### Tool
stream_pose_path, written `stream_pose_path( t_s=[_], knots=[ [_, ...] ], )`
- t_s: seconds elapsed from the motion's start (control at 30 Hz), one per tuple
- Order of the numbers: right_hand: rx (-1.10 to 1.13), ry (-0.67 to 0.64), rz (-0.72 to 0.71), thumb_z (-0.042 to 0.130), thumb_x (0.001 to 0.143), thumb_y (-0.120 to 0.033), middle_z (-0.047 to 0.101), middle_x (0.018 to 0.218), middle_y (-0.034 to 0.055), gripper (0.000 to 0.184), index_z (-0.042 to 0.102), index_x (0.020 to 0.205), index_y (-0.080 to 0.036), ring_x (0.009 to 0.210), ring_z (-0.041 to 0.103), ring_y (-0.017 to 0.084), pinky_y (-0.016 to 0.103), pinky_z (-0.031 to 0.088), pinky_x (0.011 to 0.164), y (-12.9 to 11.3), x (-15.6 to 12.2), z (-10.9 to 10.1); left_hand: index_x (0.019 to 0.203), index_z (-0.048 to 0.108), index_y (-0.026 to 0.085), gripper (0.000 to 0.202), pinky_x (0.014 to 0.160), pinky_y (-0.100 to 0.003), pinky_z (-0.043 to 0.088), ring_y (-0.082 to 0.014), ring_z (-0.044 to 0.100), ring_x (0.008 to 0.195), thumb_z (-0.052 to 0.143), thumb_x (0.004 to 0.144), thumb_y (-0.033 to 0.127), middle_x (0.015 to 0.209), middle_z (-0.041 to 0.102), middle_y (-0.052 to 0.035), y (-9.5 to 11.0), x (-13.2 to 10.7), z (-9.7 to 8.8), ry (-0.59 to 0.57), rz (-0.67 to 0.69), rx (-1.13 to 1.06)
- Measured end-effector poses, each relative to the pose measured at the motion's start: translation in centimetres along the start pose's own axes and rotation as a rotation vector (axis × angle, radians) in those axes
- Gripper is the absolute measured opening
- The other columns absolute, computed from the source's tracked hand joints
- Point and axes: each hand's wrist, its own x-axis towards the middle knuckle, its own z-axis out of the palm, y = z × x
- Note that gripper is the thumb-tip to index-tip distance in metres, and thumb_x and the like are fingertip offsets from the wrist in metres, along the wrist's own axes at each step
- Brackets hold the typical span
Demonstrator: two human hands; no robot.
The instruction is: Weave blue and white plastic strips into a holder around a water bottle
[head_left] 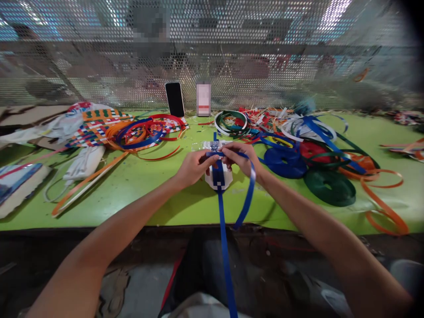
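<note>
My left hand (195, 165) and my right hand (243, 157) meet over a small white block-like piece (228, 177) on the green table. Both pinch a narrow blue strap (249, 194) that runs crosswise between them; its free end loops down past my right wrist. A second blue strap (224, 238) lies lengthwise over the white piece and hangs off the table edge toward my lap. Clear plastic shows behind my fingers. My fingers partly cover the white piece and the spot where the straps cross.
Coiled blue strap rolls (285, 162), a dark green roll (329, 187) and loose orange strap (386, 205) lie right. A woven multicolour piece (99, 128) and orange coils lie left. Two phones, one black (174, 99), lean against a perforated metal screen (109, 66) at the back.
</note>
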Motion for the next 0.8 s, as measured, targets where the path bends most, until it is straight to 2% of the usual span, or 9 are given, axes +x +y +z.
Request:
stream_pose_path(
  t_s=[0.1,0.23,0.33,0.43,0.57,0.67,0.73,0.8],
  knots=[
    [-0.038,-0.082,0.047,0.091,0.084,-0.059,0.073,0.07,0.0011,0.046,0.08,0.102,-0.019,0.053,0.063,0.015,0.029,0.057,0.049,-0.3,0.3,-1.4,0.087,0.069,0.019,0.05,0.051,-0.024,0.05,-0.0131,0.065,0.054,0.069,0.102,0.067,0.074,0.075,-0.0024,-0.1,-0.1,0.0,0.043,0.026,0.056],
    [-0.11,-0.21,0.117,0.091,0.084,-0.053,0.072,0.069,0.0018,0.04,0.083,0.102,-0.018,0.053,0.064,0.015,0.028,0.055,0.048,-0.6,0.5,-3.0,0.102,0.07,0.021,0.043,0.05,-0.025,0.05,-0.0138,0.063,0.053,0.074,0.1,0.064,0.075,0.075,-0.001,-0.1,-0.2,0.2,0.056,-0.008,0.031],
    [-0.11,-0.223,0.107,0.091,0.085,-0.05,0.076,0.076,0.0034,0.036,0.084,0.104,-0.019,0.058,0.067,0.016,0.029,0.059,0.051,-0.6,0.4,-3.1,0.111,0.069,0.022,0.039,0.05,-0.024,0.051,-0.0141,0.065,0.056,0.074,0.101,0.059,0.079,0.074,-0.0017,-0.4,-0.2,0.3,0.076,-0.005,0.018],
    [-0.087,-0.217,0.086,0.093,0.084,-0.047,0.08,0.085,0.0052,0.038,0.084,0.107,-0.02,0.064,0.07,0.017,0.031,0.062,0.056,-0.3,0.3,-2.7,0.11,0.068,0.021,0.037,0.052,-0.024,0.053,-0.0142,0.067,0.059,0.074,0.101,0.057,0.083,0.074,-0.0031,-0.6,-0.1,0.4,0.08,-0.006,-0.009],
    [-0.112,-0.245,0.039,0.094,0.082,-0.049,0.079,0.082,0.004,0.037,0.082,0.103,-0.021,0.068,0.073,0.02,0.033,0.064,0.06,-0.3,0.3,-2.5,0.106,0.068,0.02,0.039,0.055,-0.025,0.054,-0.0149,0.068,0.061,0.072,0.102,0.059,0.084,0.075,-0.004,-0.7,-0.1,0.4,0.003,-0.007,-0.001],
    [-0.229,-0.386,0.039,0.089,0.088,-0.05,0.077,0.08,0.0034,0.031,0.08,0.095,-0.021,0.067,0.072,0.019,0.032,0.062,0.062,-1.1,0.2,-3.7,0.108,0.07,0.021,0.037,0.064,-0.028,0.054,-0.0173,0.07,0.071,0.067,0.106,0.058,0.091,0.077,-0.005,-1.0,-0.2,0.4,0.013,0.073,0.189],
    [-0.353,-0.519,0.054,0.086,0.091,-0.046,0.076,0.078,0.0028,0.026,0.08,0.093,-0.021,0.067,0.07,0.018,0.03,0.058,0.062,-1.8,0.2,-4.8,0.113,0.073,0.022,0.033,0.076,-0.032,0.055,-0.0211,0.072,0.086,0.067,0.107,0.053,0.1,0.079,-0.0072,-1.3,-0.2,0.5,0.04,0.185,0.364],
    [-0.464,-0.559,0.049,0.083,0.092,-0.043,0.074,0.077,0.0019,0.022,0.079,0.09,-0.021,0.066,0.067,0.017,0.028,0.054,0.06,-2.3,0.2,-5.8,0.113,0.077,0.023,0.027,0.088,-0.038,0.054,-0.0251,0.072,0.098,0.065,0.109,0.047,0.106,0.08,-0.0091,-1.7,-0.3,0.6,0.002,0.31,0.51]
  ],
)
